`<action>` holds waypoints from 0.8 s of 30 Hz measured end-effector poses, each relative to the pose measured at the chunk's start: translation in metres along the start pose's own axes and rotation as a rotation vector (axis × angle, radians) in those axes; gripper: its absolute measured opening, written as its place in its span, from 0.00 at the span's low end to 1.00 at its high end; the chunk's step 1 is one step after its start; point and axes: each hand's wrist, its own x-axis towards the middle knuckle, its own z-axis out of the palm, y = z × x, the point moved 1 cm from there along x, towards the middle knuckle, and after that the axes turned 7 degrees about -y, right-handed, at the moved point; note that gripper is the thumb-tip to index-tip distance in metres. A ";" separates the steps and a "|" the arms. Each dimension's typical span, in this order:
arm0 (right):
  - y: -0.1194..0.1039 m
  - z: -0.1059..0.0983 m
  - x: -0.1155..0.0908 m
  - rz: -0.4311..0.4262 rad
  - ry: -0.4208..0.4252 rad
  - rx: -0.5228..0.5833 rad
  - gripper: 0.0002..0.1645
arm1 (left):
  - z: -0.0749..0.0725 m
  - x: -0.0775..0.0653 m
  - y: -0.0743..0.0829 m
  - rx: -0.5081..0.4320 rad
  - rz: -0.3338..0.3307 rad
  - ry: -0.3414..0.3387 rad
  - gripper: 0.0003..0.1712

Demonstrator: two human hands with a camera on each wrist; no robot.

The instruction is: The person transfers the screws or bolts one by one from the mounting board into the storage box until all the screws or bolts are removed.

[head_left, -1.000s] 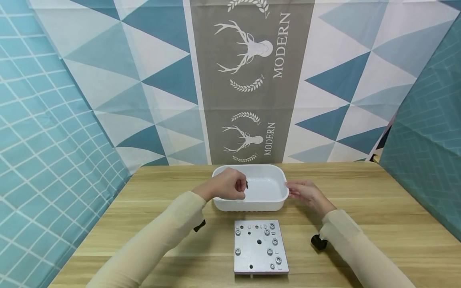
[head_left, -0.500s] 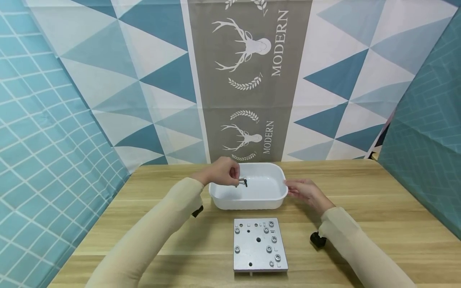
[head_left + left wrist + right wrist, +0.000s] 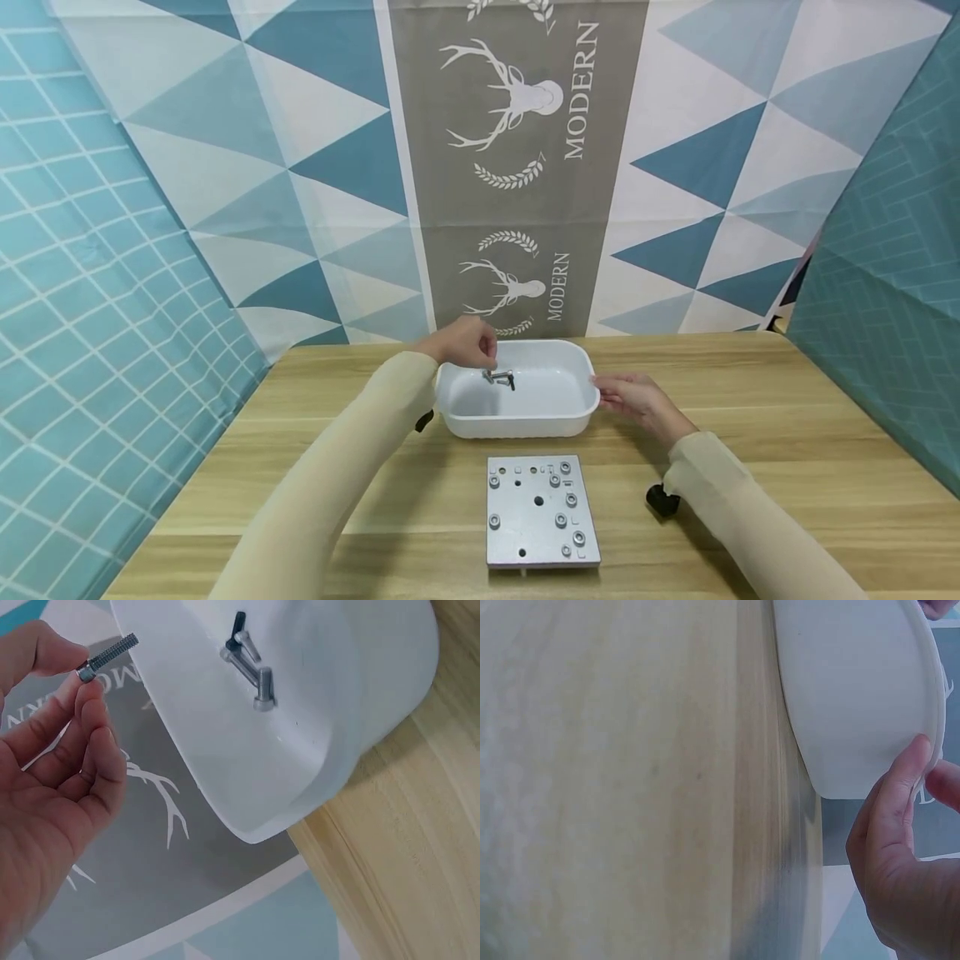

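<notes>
My left hand (image 3: 465, 340) is above the left back part of a white plastic tub (image 3: 517, 427). In the left wrist view, its thumb and index finger pinch a socket head bolt (image 3: 109, 658) by the head, with the threaded end pointing away from the palm. Several more bolts (image 3: 244, 666) lie in a small cluster on the tub's floor, one of them black. At the tub's right end my right hand (image 3: 636, 402) holds the rim between thumb and fingers; the right wrist view shows the fingers (image 3: 896, 795) against the outer wall.
Nearer me on the wooden table (image 3: 300, 500) lies a silver metal plate (image 3: 517, 533) with several bolts seated in it and several open holes. Patterned cloth (image 3: 315, 167) hangs behind the table's back edge. Each wrist bears a small black device (image 3: 662, 502).
My left hand has moved up and back, away from the cluster of bolts, which shows more fully now. The right hand keeps its hold on the tub rim.
</notes>
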 end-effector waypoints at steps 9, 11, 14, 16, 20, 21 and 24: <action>0.005 -0.003 -0.001 0.002 0.008 0.000 0.33 | 0.001 0.019 -0.004 -0.031 -0.120 -0.071 0.08; 0.005 -0.003 -0.001 -0.004 0.010 0.002 0.33 | 0.002 0.024 -0.005 -0.029 -0.136 -0.077 0.08; 0.004 -0.003 0.000 -0.017 0.001 0.001 0.33 | 0.006 0.029 -0.007 -0.027 -0.159 -0.087 0.07; 0.003 -0.002 0.001 -0.025 -0.010 -0.004 0.33 | 0.008 0.031 -0.009 -0.032 -0.179 -0.095 0.07; 0.003 -0.001 0.002 -0.029 -0.011 -0.010 0.33 | 0.014 0.036 -0.012 -0.030 -0.218 -0.112 0.06; 0.003 -0.001 0.002 -0.029 -0.006 -0.009 0.33 | 0.015 0.037 -0.012 -0.028 -0.225 -0.116 0.06; 0.002 -0.001 0.002 -0.028 -0.003 -0.008 0.33 | 0.016 0.041 -0.012 -0.022 -0.233 -0.126 0.04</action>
